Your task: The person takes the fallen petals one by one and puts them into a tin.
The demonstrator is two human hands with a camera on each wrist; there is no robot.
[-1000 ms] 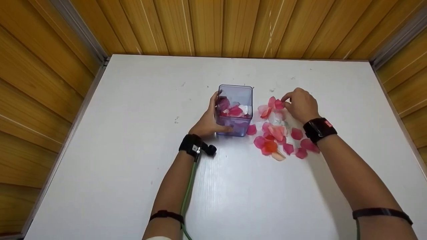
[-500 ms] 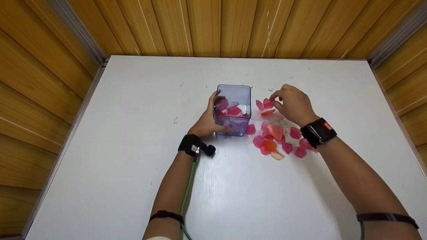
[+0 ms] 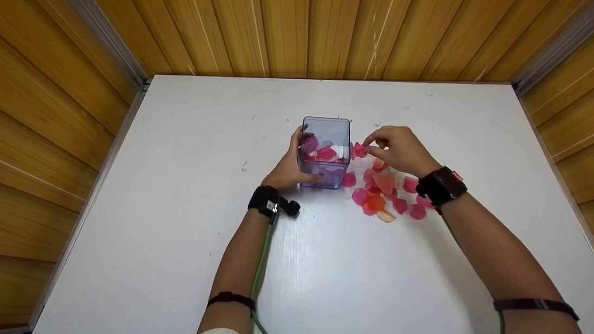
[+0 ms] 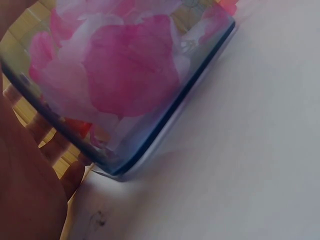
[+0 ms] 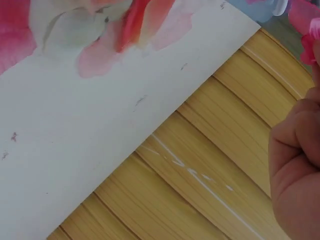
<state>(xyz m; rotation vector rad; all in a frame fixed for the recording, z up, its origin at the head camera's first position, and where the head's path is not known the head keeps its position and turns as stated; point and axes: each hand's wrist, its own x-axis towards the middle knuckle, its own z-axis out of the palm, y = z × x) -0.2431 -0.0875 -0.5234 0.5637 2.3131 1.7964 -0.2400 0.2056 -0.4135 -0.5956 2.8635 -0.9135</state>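
My left hand (image 3: 285,171) grips a clear bluish plastic box (image 3: 332,178) from its left side, thumb across the front. Pink, red and whitish petals (image 3: 326,153) lie inside the box; the left wrist view shows a large pink petal (image 4: 132,67) through its wall. Just right of the box's rim, my right hand (image 3: 401,146) pinches a bright pink petal (image 3: 359,150) between thumb and fingertips. In the right wrist view, the hand (image 5: 297,155) shows at the right edge, with a pink petal (image 5: 306,47) at its fingertips.
Loose pink, red, orange and cream petals (image 3: 383,183) lie spread on the white table (image 3: 185,185) to the right of the box. Wood-patterned panels (image 3: 287,37) border the table's back and sides.
My right hand has moved left with pinched pink petals, from over the scattered petals to beside the box. The left hand and the box have stayed in place.
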